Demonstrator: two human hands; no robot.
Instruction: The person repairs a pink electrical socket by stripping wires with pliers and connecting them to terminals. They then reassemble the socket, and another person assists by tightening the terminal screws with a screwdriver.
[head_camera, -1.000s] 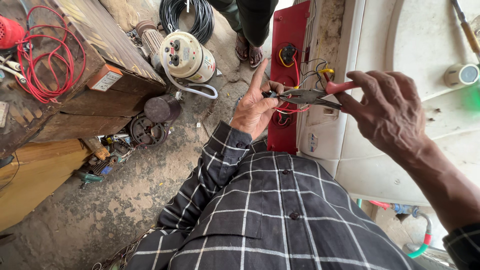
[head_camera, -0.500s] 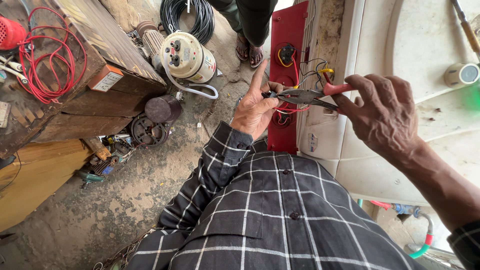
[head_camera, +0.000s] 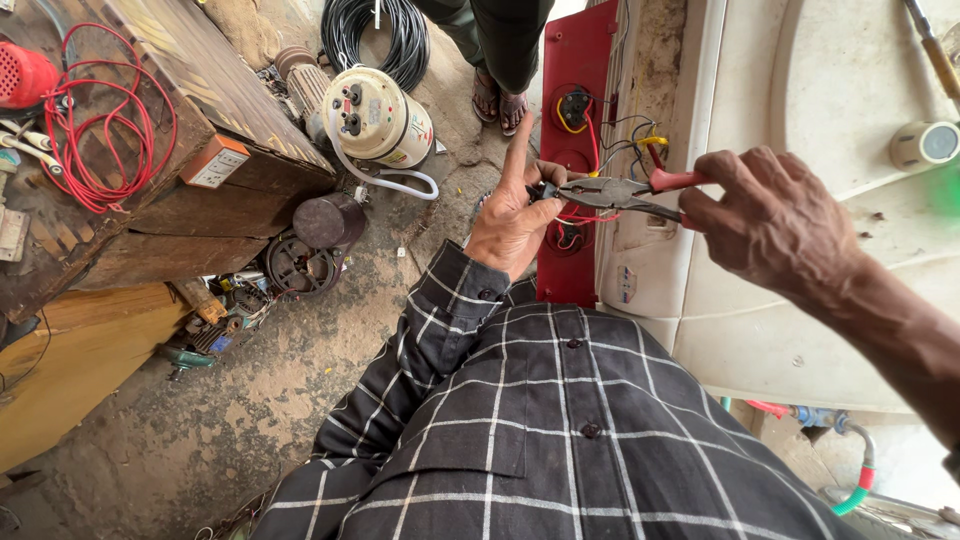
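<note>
Red-handled pliers (head_camera: 625, 190), clenched in the right hand (head_camera: 770, 220), bite a wire pinched by the left hand (head_camera: 510, 215); squeeze gently, keeping fingertips clear

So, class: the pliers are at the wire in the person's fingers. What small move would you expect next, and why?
Probably a gentle squeeze of the pliers. The right hand grips the red handles, the tips meet the wire pinched by the left hand, and red wires trail toward the red panel. Whether the tips already grip is unclear.
</note>
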